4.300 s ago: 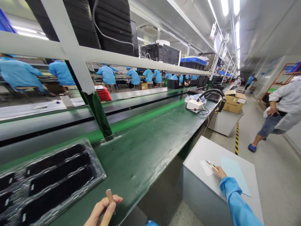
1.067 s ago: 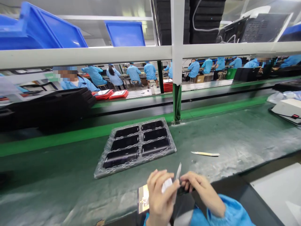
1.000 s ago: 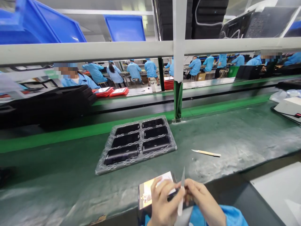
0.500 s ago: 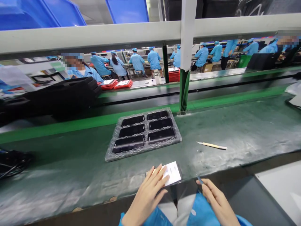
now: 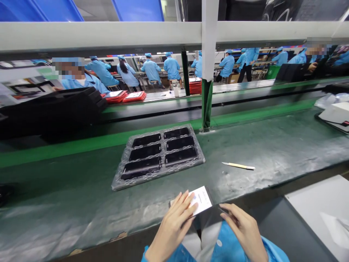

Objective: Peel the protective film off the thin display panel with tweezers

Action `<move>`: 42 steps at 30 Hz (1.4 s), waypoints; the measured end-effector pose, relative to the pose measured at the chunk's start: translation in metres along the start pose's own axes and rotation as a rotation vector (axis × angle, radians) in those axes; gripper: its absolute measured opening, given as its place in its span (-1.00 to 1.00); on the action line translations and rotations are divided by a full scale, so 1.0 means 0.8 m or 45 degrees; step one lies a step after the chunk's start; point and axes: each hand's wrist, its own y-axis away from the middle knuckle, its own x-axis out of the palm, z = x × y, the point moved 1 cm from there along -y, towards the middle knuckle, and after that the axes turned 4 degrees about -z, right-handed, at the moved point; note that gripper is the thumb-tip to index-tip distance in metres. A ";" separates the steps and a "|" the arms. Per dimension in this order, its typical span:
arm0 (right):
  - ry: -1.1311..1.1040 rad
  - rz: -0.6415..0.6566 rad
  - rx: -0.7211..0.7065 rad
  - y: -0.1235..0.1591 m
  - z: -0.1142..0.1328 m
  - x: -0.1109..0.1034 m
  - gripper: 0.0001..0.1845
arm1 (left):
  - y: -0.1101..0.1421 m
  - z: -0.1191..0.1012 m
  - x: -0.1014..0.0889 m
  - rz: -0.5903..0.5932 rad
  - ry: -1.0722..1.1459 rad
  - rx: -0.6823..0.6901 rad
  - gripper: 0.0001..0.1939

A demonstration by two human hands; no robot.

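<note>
A phone (image 5: 202, 201) with a white, lit-looking face and small grey print lies at the front edge of the bench. My left hand (image 5: 176, 222) rests flat across its left part, fingers stretched out. Close to the phone's right corner, my right hand (image 5: 238, 223) pinches a thin pointed tool, mostly hidden by the fingers. Behind the phone, a clear plastic tray (image 5: 163, 154) carries several dark phones (image 5: 181, 155) in two columns. A craft knife (image 5: 238, 166) with a pale yellow handle lies on the bench to the right.
The green bench mat (image 5: 81, 196) has worn patches along its front edge. A white post (image 5: 209, 47) rises behind the tray. Black bins (image 5: 54, 112) stand at back left, and a white panel (image 5: 319, 207) is at lower right. Several people in blue coats sit beyond.
My right hand has moved left and up to the phone's corner, and its tool is now mostly hidden. My left hand stays on the phone. The whole view has shifted slightly.
</note>
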 end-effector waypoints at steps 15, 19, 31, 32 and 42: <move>-0.084 0.058 -0.191 -0.046 0.014 0.017 -0.69 | -0.007 0.009 -0.006 -0.019 0.082 -0.043 -0.65; 0.001 -0.177 0.059 -0.075 0.000 -0.009 -0.51 | -0.011 0.008 -0.006 -0.041 0.103 -0.076 -0.63; 0.323 -0.071 -0.019 -0.039 -0.024 -0.039 -0.67 | -0.023 0.001 -0.006 -0.073 0.121 -0.112 -0.65; 0.306 -0.050 -0.025 -0.033 -0.020 -0.037 -0.68 | -0.023 0.001 -0.005 -0.074 0.114 -0.111 -0.66; 0.238 0.023 -0.012 0.008 0.003 -0.005 -0.71 | -0.007 -0.013 0.015 -0.085 0.034 -0.101 -0.65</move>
